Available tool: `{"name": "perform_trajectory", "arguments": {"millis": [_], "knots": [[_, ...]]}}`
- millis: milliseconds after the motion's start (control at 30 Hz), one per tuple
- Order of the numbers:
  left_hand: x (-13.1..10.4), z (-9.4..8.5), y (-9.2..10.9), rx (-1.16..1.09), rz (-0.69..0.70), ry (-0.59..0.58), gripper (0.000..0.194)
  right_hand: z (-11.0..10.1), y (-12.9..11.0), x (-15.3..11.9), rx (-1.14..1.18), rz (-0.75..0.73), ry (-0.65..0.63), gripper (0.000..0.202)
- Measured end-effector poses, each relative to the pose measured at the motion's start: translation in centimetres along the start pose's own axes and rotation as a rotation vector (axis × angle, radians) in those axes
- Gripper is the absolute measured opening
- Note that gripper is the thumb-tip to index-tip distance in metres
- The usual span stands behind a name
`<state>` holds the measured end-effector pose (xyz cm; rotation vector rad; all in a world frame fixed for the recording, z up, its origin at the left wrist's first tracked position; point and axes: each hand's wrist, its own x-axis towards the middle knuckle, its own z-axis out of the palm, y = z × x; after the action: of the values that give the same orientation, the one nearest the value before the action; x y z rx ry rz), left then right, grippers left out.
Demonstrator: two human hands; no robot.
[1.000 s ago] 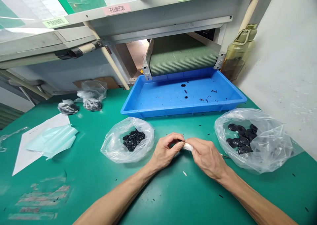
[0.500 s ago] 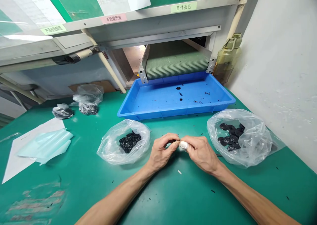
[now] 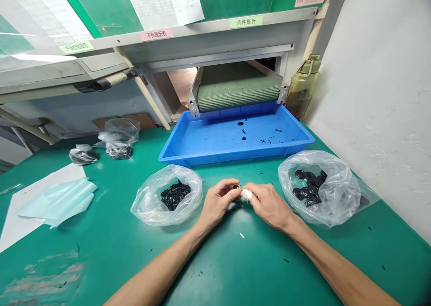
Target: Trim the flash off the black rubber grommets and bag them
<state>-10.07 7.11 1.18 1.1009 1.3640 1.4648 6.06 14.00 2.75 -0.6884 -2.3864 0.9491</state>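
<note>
Clock directions are taken from the meeting point of the hands, with 12 o'clock directly ahead. Nearest, at 6 o'clock, one white scrap (image 3: 242, 235) lies on the green table (image 3: 215, 263). At the center, above the table, the left hand (image 3: 220, 198) pinches one part (image 3: 236, 187) between thumb and fingers; the part is small and black, its outline largely covered by the fingertips. The right hand (image 3: 269, 205), just beside it, is curled, its thumb bearing one white wrap (image 3: 247, 194); whether it grips anything cannot be told.

Two open clear bags flank the hands. The left bag (image 3: 143, 209), at 9 o'clock, contains a heap of small black pieces (image 3: 175, 195), too many to count; the right bag (image 3: 340, 202), at 3 o'clock, contains about ten glossy black discs (image 3: 313, 190), overlapping. Farther out at 9 o'clock, one pale blue sheet (image 3: 59, 200) overlies one white sheet (image 3: 15, 220).

At 12 o'clock stands one blue tray (image 3: 215, 142), with two round black pieces and scattered slivers inside. Two small bags (image 3: 119, 145) (image 3: 83, 155) sit at 10 o'clock. Beyond the tray: one green belt (image 3: 237, 88); at 1 o'clock, one bottle (image 3: 303, 88).
</note>
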Motion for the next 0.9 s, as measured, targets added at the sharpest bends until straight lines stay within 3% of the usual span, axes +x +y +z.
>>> {"name": "perform_trajectory", "arguments": {"millis": [167, 367, 500, 667, 900], "knots": [[0.2, -0.1, 0.1, -0.136, -0.055, -0.011, 0.018, 0.1, 0.2, -0.4, -0.073, -0.013, 0.05, 0.023], [0.3, -0.5, -0.2, -0.242, -0.1, -0.111, 0.021, 0.4, 0.6, -0.6, -0.148, -0.058, 0.097, 0.022], [0.6, -0.6, -0.5, -0.301, -0.138, -0.082, 0.027, 0.4, 0.7, -0.6, -0.196, -0.081, 0.092, 0.021], [0.7, -0.6, -0.5, -0.275, -0.153, -0.028, 0.027, 0.3, 0.8, -0.7, -0.224, -0.08, 0.09, 0.019], [0.5, -0.4, -0.3, -0.222, -0.165, -0.108, 0.032, 0.3, 1.1, -0.7, -0.24, -0.065, 0.1, 0.021]]}}
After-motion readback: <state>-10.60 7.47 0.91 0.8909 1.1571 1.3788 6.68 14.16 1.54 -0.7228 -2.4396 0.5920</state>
